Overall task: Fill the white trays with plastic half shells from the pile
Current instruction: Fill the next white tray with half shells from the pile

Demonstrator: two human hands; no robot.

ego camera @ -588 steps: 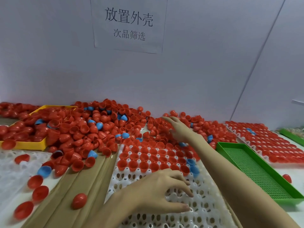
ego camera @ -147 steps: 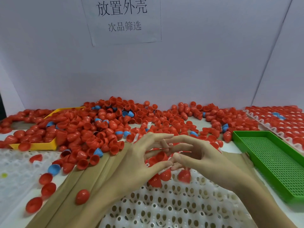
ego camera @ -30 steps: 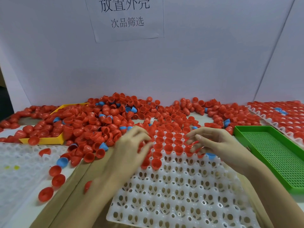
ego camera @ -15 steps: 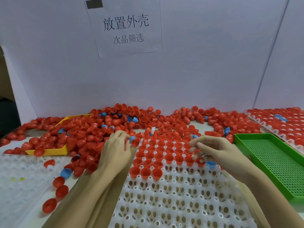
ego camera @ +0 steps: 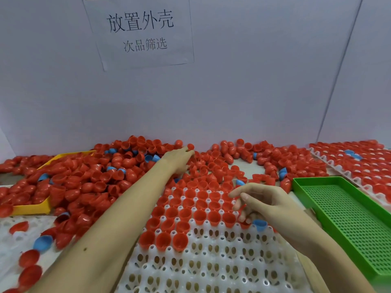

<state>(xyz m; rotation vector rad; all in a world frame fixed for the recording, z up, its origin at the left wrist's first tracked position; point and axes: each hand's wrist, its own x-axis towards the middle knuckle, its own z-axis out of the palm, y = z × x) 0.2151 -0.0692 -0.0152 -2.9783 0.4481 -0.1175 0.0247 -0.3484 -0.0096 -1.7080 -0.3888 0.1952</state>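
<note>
A white tray (ego camera: 211, 269) lies in front of me, its far rows filled with red half shells (ego camera: 190, 210) standing open side up. Behind and to the left spreads the pile of red and a few blue shells (ego camera: 95, 180). My left hand (ego camera: 179, 159) reaches far across the tray's back corner, and its straight fingers touch shells at the back of the pile. My right hand (ego camera: 262, 204) hovers over the tray's right edge with curled fingers that pinch a red half shell (ego camera: 243, 219). A blue shell (ego camera: 259, 224) sits in a tray cell just below that hand.
A green perforated tray (ego camera: 349, 220) stands right of the white tray. Beyond it lies a filled white tray (ego camera: 317, 154). A yellow tray (ego camera: 31, 209) is half buried under shells at the left. Another white tray (ego camera: 10, 242) with loose shells is at the near left. A paper sign (ego camera: 141, 32) hangs on the wall.
My left hand has stretched from the pile's near edge beside the tray to the back of the pile. My right hand has stayed at the tray's right edge.
</note>
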